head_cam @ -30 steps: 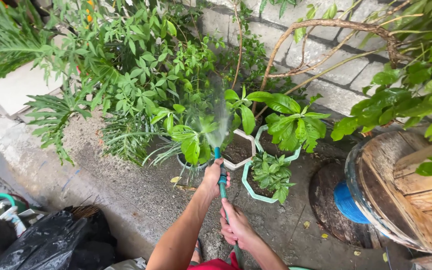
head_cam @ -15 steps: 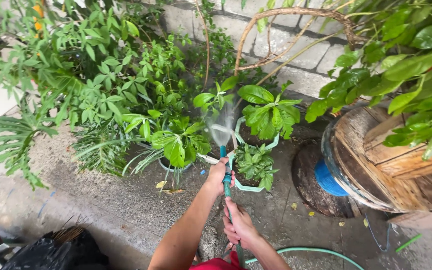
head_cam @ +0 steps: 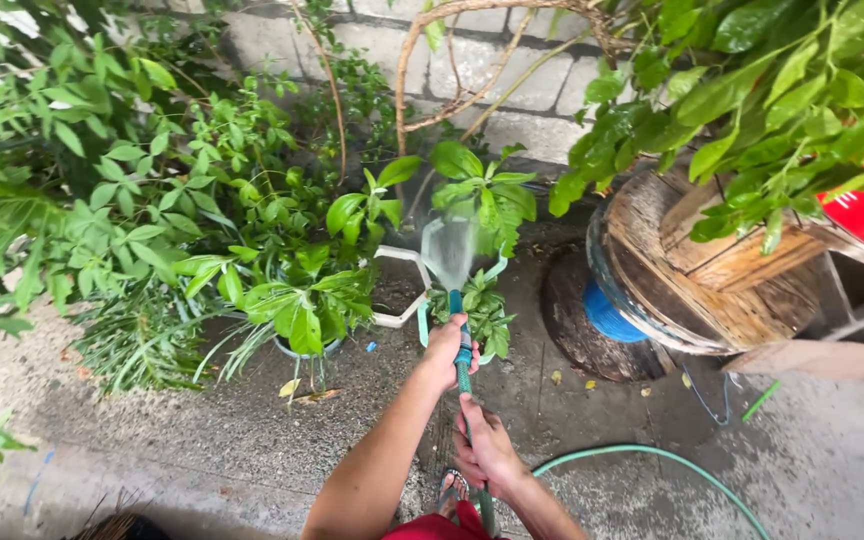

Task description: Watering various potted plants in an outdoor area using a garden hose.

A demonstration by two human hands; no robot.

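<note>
The left hand (head_cam: 449, 347) is closed around the green hose (head_cam: 465, 385) near its front end, w/ the thumb at the blue nozzle part. The right hand (head_cam: 486, 450) grips the same hose lower down, close to the body, fingers wrapped around it. So both hands hold the hose, one in front of the other. From the right hand the hose goes down and then curves away over the concrete floor (head_cam: 202, 440) to the right.

A fan of water (head_cam: 450, 250) leaves the hose end and falls on the potted plants just ahead: a white pot (head_cam: 399, 305) w/ dark soil, and beside it a small plant in a pale green pot (head_cam: 480, 310). To the left is a big-leaf plant (head_cam: 302, 300) and more bushes. On the right lies a wooden cable spool (head_cam: 692, 270) on its side, w/ blue material (head_cam: 607, 312) in its middle. Behind everything is a block wall (head_cam: 532, 90).
</note>
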